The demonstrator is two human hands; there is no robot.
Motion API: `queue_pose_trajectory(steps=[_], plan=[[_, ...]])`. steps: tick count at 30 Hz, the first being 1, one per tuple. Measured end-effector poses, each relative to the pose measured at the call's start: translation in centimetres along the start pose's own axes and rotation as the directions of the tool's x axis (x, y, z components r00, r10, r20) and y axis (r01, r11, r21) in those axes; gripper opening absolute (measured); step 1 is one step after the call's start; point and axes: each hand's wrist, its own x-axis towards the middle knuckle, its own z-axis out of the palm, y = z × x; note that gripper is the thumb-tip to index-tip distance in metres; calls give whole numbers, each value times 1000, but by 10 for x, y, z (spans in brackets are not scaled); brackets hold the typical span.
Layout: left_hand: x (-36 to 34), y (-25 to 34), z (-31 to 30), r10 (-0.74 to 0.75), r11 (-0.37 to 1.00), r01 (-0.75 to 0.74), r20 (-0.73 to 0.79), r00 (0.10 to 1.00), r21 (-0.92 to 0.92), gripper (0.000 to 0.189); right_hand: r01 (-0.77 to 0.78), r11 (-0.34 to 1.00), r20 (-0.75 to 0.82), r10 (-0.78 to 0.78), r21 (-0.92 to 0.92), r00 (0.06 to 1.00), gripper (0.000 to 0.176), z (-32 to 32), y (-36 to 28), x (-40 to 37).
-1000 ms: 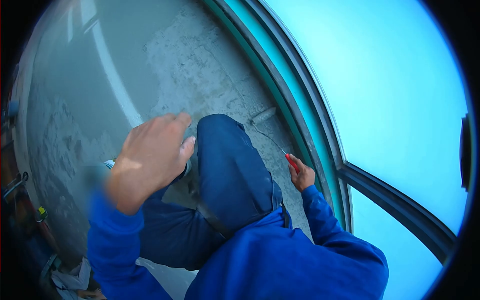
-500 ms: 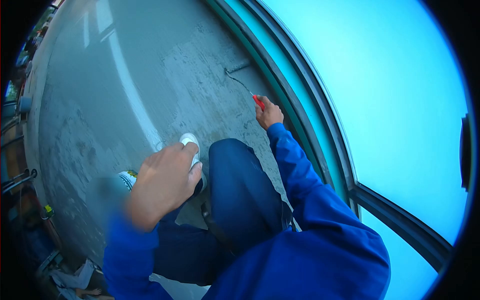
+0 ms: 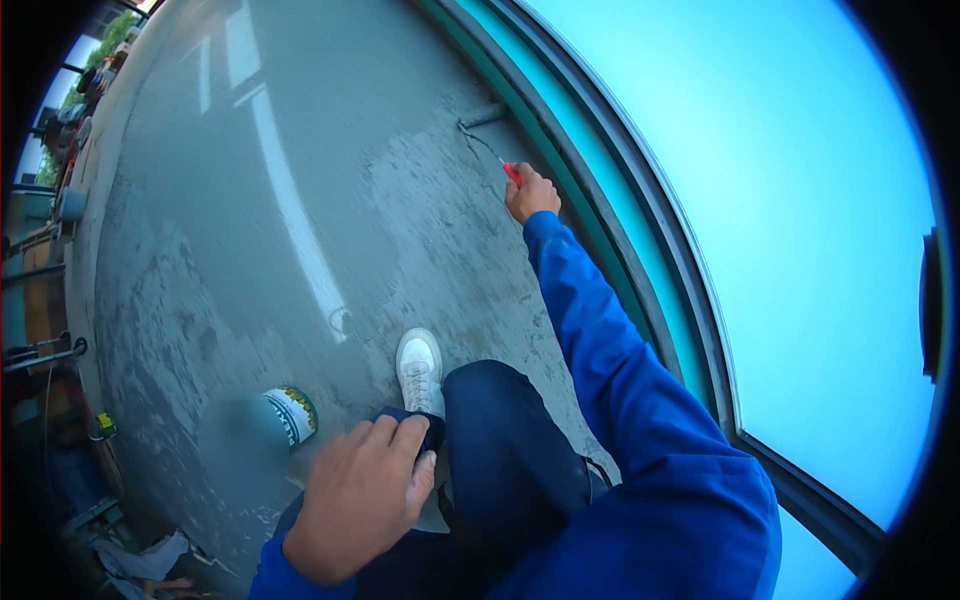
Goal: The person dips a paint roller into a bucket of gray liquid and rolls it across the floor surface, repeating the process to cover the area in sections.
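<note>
My right hand (image 3: 533, 194) is closed round the red handle of a paint roller (image 3: 485, 116). The roller's sleeve lies on the wet grey floor (image 3: 300, 160), close to the foot of the glass wall. Lower down, my left hand (image 3: 365, 500) hangs over my bent leg, back of the hand up. Its thumb stands apart from loosely curled fingers; the fingertips are hidden, and nothing shows in it. A tin with a printed label (image 3: 292, 415) stands on the floor left of my white shoe (image 3: 419, 365), partly covered by a blurred patch.
A dark-framed glass wall (image 3: 780, 220) with a teal base strip runs along the right. Along the far left edge are a grey bucket (image 3: 72, 204), a yellow-green tape measure (image 3: 104, 426) and assorted gear. At the lower left, part of another person's arm (image 3: 170, 583) shows.
The view has shifted, bringing more of the tin and my shoe into sight. The roller and my right hand are slightly farther forward; my left hand is lower in view.
</note>
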Motion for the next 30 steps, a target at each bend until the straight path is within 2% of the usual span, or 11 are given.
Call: queue_pose_trajectory(steps=[11,14,20,24,27,30], plan=[[10,-20,-13,73,997,-73,14,997,6,33,27,1000,5,-27,-5,1000,34,28,-42,80],[5,-22,-19,-3,999,6,97,995,-40,33,54,998,-19,-54,8,998,33,33,-57,100],[9,-29,-25,51,996,-48,39,998,-78,30,108,994,-56,-109,-23,992,28,38,-94,123],[17,-34,-30,37,997,-31,76,996,-75,30,126,990,-16,-127,-62,992,32,53,-100,142],[16,-32,-27,31,998,-25,92,995,-62,31,196,974,-38,-202,-114,979,31,62,-105,163],[16,-34,-24,44,998,-40,98,994,-41,31,216,974,-29,-218,-66,976,31,63,-109,185]])
